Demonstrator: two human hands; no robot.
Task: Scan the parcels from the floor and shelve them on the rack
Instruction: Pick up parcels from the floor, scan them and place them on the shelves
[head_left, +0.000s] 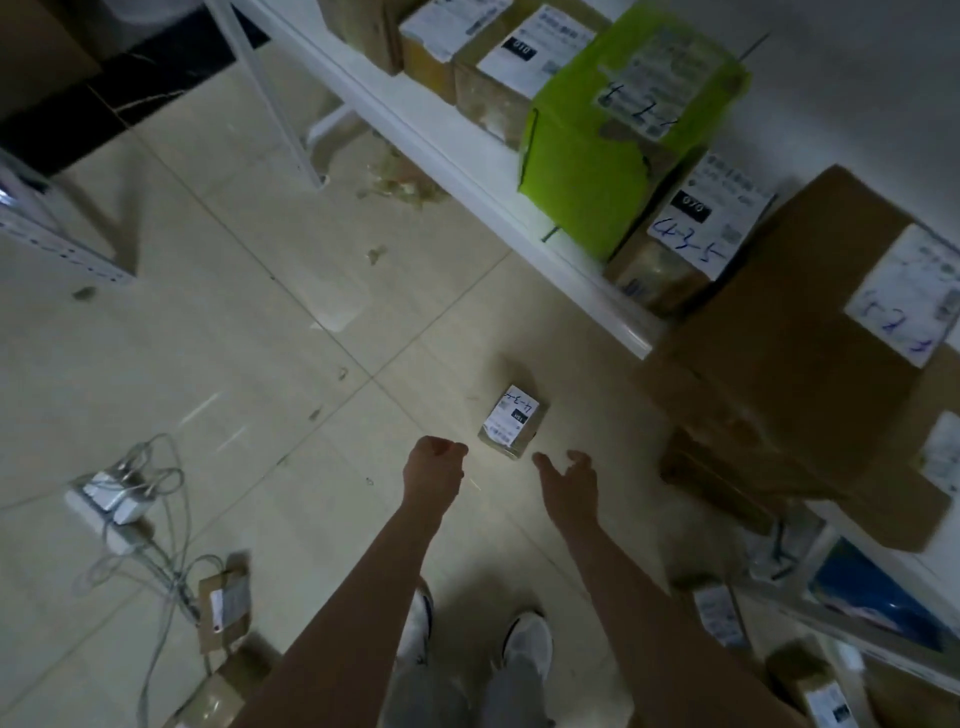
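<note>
- Loose parcels (224, 610) lie by the feet on both sides. Easy to kick or step on when shifting stance.
- Power strip (104, 506) and cables (156, 566) sprawl on the floor (311, 395) to the left, so a step that way is a trip risk.
- Left hand (435, 460): fingers curled under, just short of the parcel (513, 422). Can't tell if anything is in it.
- Right hand (565, 475): spread, empty, near the parcel's right corner but not touching.
- The parcel sits on the floor between and just past both hands, label up. It's small and taped, so a one-sided pinch could let it slip or spin.
- Big box (779, 364) overhangs the rack (447, 156) edge, above and right of the parcel. Rising under it could bump an arm or head and knock it off.
- Rack contents on this shelf: the big box, then a small box (675, 260), a green box (613, 145), and more cartons (498, 67) further back. They are packed touching, and little free space shows.
- The lower shelf holds something blue (878, 597), but it's unclear what.
</note>
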